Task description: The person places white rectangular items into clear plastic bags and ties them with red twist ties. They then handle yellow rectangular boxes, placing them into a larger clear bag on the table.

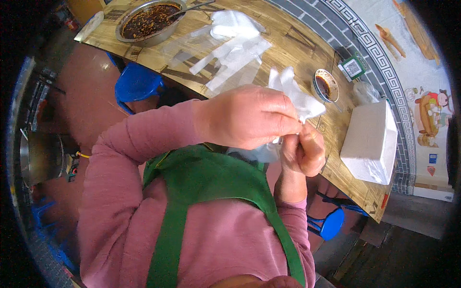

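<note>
My left hand (248, 117) and my right hand (306, 149) meet at the gathered neck of a thin white plastic bag (297, 97). Fingertips of both hands pinch the twisted plastic together. The bag's handle ends fan out above my fingers, over the table's near edge. Below my left hand, a translucent part of the bag (257, 154) hangs in front of my green apron (216, 176); what it contains is hidden. On the wooden table (284, 54) beyond my hands, more white plastic bags (234, 39) lie in a loose, spread pile.
A metal basin (151, 21) of dark red chili sauce holds a long-handled utensil. Farther right are a small bowl (326, 85) with dark sauce, a printed-code stand (352, 67) and a wrapped white paper stack (369, 140). Blue stools (138, 82) stand by the table; a brick-patterned wall borders it.
</note>
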{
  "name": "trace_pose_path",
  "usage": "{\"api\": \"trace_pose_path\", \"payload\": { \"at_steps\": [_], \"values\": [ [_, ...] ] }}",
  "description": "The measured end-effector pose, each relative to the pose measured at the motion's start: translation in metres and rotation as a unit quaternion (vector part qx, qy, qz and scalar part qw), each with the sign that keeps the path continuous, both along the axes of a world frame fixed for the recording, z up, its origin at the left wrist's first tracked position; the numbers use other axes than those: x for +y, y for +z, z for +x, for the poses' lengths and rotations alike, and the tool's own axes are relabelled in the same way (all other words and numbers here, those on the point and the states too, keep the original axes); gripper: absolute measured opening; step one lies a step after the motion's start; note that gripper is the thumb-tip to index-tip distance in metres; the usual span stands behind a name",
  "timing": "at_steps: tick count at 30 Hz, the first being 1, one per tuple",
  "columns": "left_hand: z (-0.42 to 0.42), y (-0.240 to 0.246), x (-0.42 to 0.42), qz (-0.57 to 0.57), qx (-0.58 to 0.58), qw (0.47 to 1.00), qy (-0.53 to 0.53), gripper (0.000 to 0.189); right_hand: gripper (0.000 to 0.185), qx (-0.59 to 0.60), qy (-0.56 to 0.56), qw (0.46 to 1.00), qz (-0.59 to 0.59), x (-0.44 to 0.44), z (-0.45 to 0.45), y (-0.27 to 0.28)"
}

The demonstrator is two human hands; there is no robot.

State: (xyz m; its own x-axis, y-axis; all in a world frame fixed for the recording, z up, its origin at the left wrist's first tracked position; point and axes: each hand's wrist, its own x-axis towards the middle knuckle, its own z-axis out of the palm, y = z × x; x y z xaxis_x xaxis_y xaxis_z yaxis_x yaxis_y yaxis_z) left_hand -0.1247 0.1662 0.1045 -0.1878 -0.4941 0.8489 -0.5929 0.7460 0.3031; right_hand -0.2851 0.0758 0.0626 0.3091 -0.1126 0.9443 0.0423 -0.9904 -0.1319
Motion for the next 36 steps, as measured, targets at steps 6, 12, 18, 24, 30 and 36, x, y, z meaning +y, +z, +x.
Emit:
{"api": "trace_pose_path", "payload": {
  "at_steps": [6, 12, 18, 24, 30, 36],
  "values": [
    [0.011, 0.024, -0.011, 0.073, 0.053, 0.990, -0.111, 0.017, 0.019, 0.095, -0.001, 0.976, 0.195, 0.016, -0.031, -0.001],
    [0.017, 0.039, -0.007, 0.228, 0.092, 0.940, -0.237, 0.008, 0.018, 0.001, 0.117, 0.947, 0.299, 0.021, -0.031, 0.004],
    [0.022, 0.045, -0.009, 0.306, 0.036, 0.926, -0.220, 0.006, 0.016, 0.083, 0.163, 0.956, 0.229, 0.003, -0.029, 0.018],
    [0.023, 0.038, -0.015, 0.263, 0.000, 0.947, -0.182, 0.007, 0.013, 0.097, 0.188, 0.952, 0.223, 0.000, -0.024, 0.027],
    [0.020, 0.032, -0.024, 0.172, -0.007, 0.975, -0.144, 0.009, 0.014, 0.056, 0.172, 0.955, 0.235, 0.004, -0.016, 0.030],
    [0.028, 0.072, -0.053, 0.140, 0.071, 0.983, -0.092, 0.009, 0.012, 0.035, -0.024, 0.998, 0.042, -0.048, 0.007, 0.074]
  ]
}}
